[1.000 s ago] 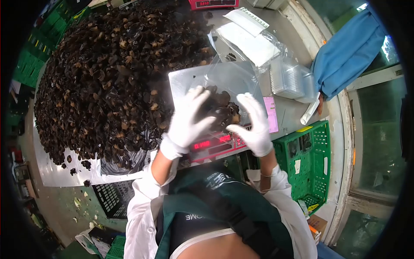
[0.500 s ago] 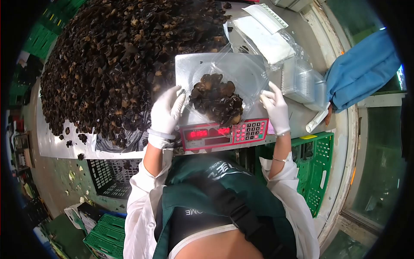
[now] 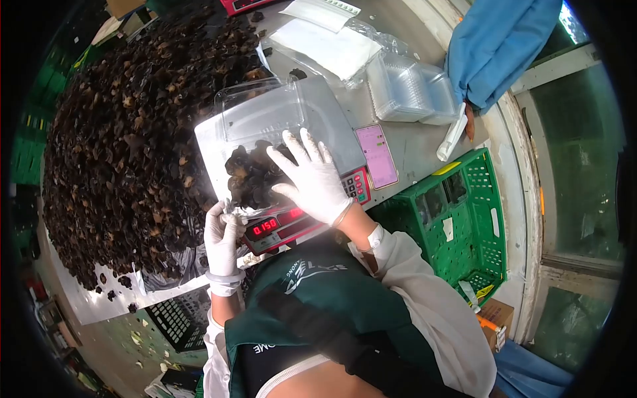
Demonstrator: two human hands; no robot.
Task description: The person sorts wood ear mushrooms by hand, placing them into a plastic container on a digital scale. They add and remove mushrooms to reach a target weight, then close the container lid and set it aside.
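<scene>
A clear plastic clamshell box rests on the steel pan of the red weighing scale, its lid folded back on the far side. Dark wood-ear mushrooms fill its near half. My left hand, white-gloved, pinches the box's near left corner. Spread fingers of my gloved right hand lie over the right side of the mushrooms, palm down. Part of the mushrooms and the box's right edge are hidden beneath it. The scale's red digits read 0.150.
A large heap of wood-ear mushrooms covers the table's left. Stacked empty clamshell boxes, white sheets and a pink-screened phone lie right of the scale. Green crates stand below the table edge, and a blue cloth hangs at right.
My right hand has moved left from the box's edge onto the mushrooms. My left hand now grips the near corner. The view has turned, and the display went from 0.155 to 0.150.
</scene>
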